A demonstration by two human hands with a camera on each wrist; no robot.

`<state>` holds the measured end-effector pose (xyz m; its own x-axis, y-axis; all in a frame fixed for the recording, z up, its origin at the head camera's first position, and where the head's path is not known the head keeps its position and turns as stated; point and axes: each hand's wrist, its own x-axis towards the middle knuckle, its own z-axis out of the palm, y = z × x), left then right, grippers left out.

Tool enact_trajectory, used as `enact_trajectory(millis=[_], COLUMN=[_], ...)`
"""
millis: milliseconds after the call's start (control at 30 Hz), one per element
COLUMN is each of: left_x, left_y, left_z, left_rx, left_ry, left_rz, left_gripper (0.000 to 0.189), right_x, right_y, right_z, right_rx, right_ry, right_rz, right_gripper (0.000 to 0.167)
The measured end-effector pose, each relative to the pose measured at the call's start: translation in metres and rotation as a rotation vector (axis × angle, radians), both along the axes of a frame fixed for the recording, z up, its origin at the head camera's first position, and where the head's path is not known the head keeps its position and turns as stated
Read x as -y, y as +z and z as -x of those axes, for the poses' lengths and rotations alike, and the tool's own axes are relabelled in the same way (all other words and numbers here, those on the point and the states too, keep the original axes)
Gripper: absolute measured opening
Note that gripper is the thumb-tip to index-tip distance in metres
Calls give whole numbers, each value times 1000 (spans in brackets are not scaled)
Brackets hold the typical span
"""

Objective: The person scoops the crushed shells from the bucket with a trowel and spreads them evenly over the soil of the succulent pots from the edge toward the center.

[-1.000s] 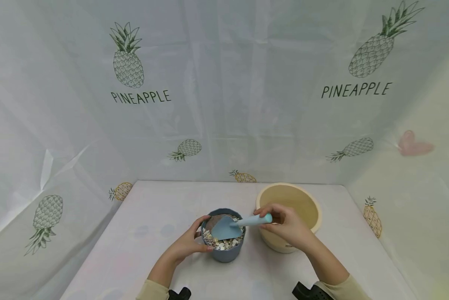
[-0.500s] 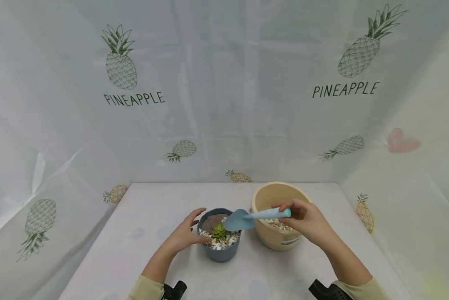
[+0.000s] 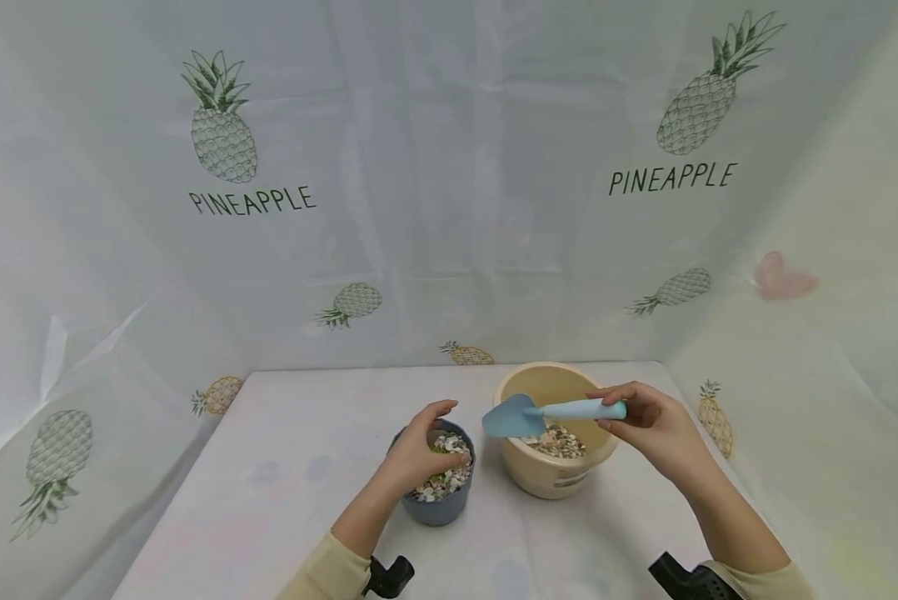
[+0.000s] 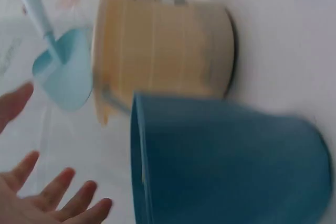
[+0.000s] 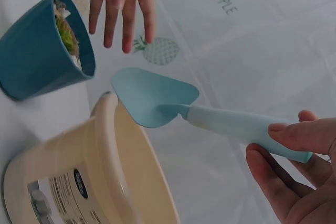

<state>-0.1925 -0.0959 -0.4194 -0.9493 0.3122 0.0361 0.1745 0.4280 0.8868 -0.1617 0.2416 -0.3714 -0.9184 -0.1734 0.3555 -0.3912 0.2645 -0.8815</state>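
My right hand (image 3: 655, 425) pinches the handle end of a light blue garden trowel (image 3: 514, 416). The trowel's blade hangs level over the cream bucket (image 3: 542, 477), in which a heap of small stones (image 3: 560, 442) lies. To its left stands a blue flower pot (image 3: 436, 511) topped with pale pebbles (image 3: 452, 477). A green succulent (image 5: 66, 37) shows inside the pot in the right wrist view; in the head view my left hand mostly covers it. My left hand (image 3: 416, 454) is over the pot with spread fingers, apart from its rim in the left wrist view, holding nothing.
Both containers stand on a white table (image 3: 299, 475) with faint pastel spots. A pale curtain (image 3: 419, 208) printed with pineapples hangs close behind and along both sides.
My right hand has carried the trowel rightward from above the pot to above the bucket. My left hand has let go of the pot's rim and moved right, over the pot.
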Motion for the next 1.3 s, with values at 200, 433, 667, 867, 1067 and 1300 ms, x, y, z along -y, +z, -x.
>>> enact_trajectory(millis=[200,433,667,867,1067,1300], left_x=[-34,-58,-69,-74,-79,-84], left_y=[-2,-7,-7,-7,-3,-2], left_z=[4,18,36,43,43,43], left_rx=[24,55,32,59,96,109], left_ry=[57,91,95,98,87,67], left_rz=[-38,-22,103,197,228,242], left_gripper=[64,58,53,51,52,52], right_x=[-8,0,-2,-4,-7,-12], right_y=[5,9,9,0,-18,-32], right_z=[0,16,39,58,65,65], right_rx=[-10,19,28,21,118,153], right_ry=[-117,-237,-175,-142,-166,-206], right_rz=[17,-136,-287,-366,-430,-465], right_gripper=[19,18,16,18,18,21])
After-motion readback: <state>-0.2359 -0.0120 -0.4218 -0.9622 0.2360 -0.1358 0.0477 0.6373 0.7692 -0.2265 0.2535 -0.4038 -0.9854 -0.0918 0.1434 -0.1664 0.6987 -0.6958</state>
